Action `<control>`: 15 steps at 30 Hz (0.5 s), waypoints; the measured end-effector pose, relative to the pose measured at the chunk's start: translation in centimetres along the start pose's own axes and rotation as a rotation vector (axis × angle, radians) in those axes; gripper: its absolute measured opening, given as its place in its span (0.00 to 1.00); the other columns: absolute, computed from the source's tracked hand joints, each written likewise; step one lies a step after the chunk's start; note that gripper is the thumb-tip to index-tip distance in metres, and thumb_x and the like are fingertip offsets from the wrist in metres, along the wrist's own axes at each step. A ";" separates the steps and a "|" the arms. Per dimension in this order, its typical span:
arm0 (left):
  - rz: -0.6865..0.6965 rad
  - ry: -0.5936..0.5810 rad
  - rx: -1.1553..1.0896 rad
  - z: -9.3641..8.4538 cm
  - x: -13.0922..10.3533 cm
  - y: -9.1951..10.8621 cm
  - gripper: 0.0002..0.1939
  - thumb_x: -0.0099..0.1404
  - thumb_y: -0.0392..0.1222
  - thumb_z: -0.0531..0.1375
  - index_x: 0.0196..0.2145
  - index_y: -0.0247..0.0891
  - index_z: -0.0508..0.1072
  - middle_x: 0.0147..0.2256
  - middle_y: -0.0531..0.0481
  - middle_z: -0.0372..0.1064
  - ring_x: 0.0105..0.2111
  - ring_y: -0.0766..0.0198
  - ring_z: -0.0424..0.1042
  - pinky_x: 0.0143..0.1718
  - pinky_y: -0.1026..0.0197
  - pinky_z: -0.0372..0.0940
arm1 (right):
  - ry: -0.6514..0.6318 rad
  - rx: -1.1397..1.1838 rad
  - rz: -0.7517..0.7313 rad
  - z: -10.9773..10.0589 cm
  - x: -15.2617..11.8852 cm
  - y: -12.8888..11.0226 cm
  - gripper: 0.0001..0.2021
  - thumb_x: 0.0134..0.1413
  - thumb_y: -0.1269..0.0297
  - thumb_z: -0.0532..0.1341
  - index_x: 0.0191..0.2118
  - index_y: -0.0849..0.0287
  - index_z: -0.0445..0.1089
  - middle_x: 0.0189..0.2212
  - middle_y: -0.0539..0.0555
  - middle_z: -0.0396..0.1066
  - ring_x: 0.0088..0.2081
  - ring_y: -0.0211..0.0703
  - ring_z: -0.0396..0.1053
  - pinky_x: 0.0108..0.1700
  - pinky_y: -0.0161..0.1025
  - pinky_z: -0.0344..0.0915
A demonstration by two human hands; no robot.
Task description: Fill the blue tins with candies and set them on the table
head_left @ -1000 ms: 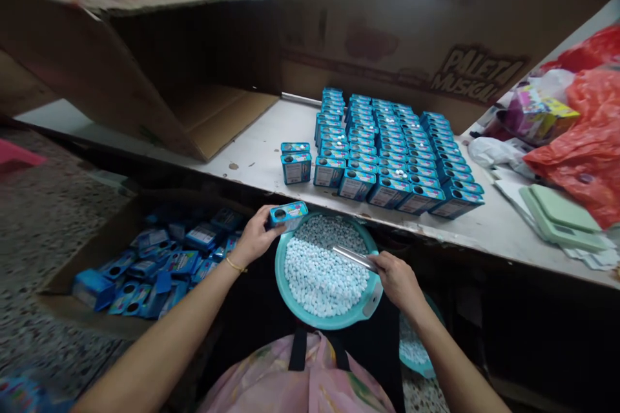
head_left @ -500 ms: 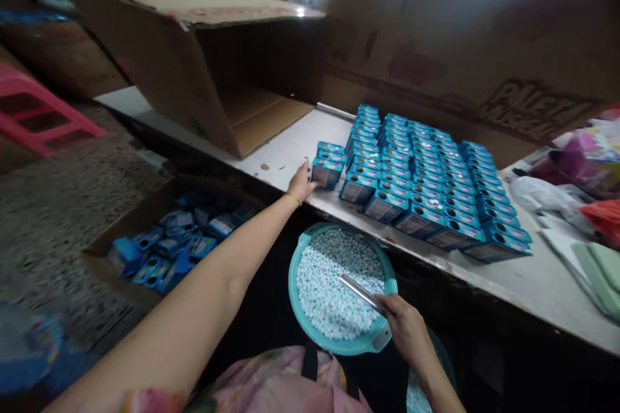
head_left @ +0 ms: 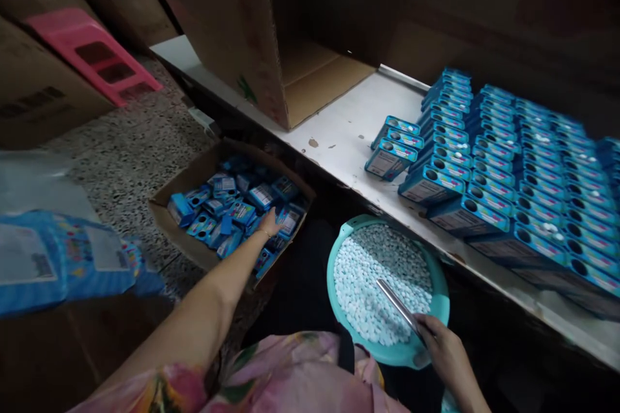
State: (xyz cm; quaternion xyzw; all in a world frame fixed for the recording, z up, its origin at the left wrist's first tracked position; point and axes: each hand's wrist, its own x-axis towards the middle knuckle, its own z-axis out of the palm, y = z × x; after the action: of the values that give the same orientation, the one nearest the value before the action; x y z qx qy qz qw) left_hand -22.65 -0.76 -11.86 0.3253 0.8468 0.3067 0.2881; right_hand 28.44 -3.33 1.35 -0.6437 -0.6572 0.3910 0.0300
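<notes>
My left hand [head_left: 269,223] reaches into a cardboard carton [head_left: 196,250] of jumbled small blue boxes [head_left: 242,213]; its fingers are partly hidden, and whether they grip a box cannot be told. My right hand [head_left: 438,339] is closed round a metal scoop or tube [head_left: 397,303], whose far end rests over small pale pieces [head_left: 368,271] in a turquoise basin [head_left: 334,290]. Above the basin, blue boxes [head_left: 489,206] stand upright in rows on the white table [head_left: 334,129]. A short row of several boxes [head_left: 390,158] stands apart at their left.
A large open cardboard box [head_left: 314,93] lies on its side on the table. At the left are a pink stool [head_left: 92,45], large cartons [head_left: 43,90] and a blue printed package [head_left: 87,261]. Part of another container [head_left: 449,403] shows beneath my right arm.
My left hand has left the short row on the table and moved down-left into the carton. The view has turned left and down. My right hand still holds the metal tool over the basin.
</notes>
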 end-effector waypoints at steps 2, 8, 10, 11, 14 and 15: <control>-0.016 -0.036 0.002 2.5 0.7 -0.3 0.34 0.30 0.39 0.69 0.39 0.33 0.65 0.48 0.33 0.65 0.47 0.49 0.66 0.45 0.53 0.60 | -0.004 0.007 0.016 0.1 0.0 -0.5 0.16 0.46 0.53 0.55 0.35 0.55 0.74 0.38 0.56 0.74 0.41 0.50 0.71 0.46 0.41 0.65; -0.057 -0.041 -0.010 4.7 1.0 -0.4 0.30 0.33 0.38 0.68 0.37 0.33 0.64 0.43 0.35 0.67 0.47 0.46 0.65 0.46 0.45 0.58 | -0.021 -0.007 0.091 0.7 -0.7 -0.5 0.17 0.48 0.52 0.53 0.37 0.52 0.74 0.37 0.53 0.75 0.41 0.49 0.71 0.44 0.39 0.66; -0.032 -0.036 -0.037 3.1 0.0 -0.6 0.26 0.39 0.41 0.67 0.37 0.35 0.64 0.40 0.40 0.68 0.44 0.50 0.68 0.45 0.47 0.60 | -0.021 -0.089 0.087 0.6 -0.8 0.3 0.17 0.50 0.54 0.52 0.39 0.52 0.73 0.37 0.53 0.75 0.40 0.48 0.72 0.42 0.38 0.67; -0.011 -0.042 -0.060 1.9 -0.7 -0.5 0.25 0.42 0.43 0.66 0.37 0.36 0.64 0.39 0.42 0.69 0.42 0.53 0.69 0.45 0.48 0.61 | -0.016 -0.151 0.081 0.5 -0.7 0.7 0.17 0.50 0.57 0.51 0.41 0.52 0.72 0.37 0.53 0.75 0.39 0.48 0.72 0.42 0.38 0.67; 0.088 -0.110 -0.228 -2.3 -3.5 0.8 0.27 0.46 0.47 0.64 0.43 0.38 0.62 0.38 0.47 0.69 0.39 0.58 0.70 0.43 0.51 0.65 | -0.004 -0.353 -0.005 -0.4 -0.2 1.6 0.19 0.50 0.67 0.48 0.44 0.50 0.71 0.41 0.52 0.73 0.40 0.45 0.71 0.41 0.36 0.66; 0.118 -0.151 -0.312 -3.7 -4.7 1.6 0.30 0.46 0.48 0.65 0.45 0.38 0.61 0.39 0.47 0.69 0.39 0.58 0.71 0.43 0.52 0.66 | 0.006 -0.412 -0.042 -0.7 0.1 1.8 0.21 0.49 0.70 0.47 0.44 0.50 0.71 0.42 0.52 0.72 0.40 0.44 0.71 0.41 0.35 0.65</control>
State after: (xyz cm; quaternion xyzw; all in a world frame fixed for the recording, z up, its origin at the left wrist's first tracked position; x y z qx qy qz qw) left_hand -21.65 -4.47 -7.05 0.3480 0.7444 0.4254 0.3793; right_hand 30.25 -3.15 0.80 -0.6234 -0.7366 0.2455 -0.0923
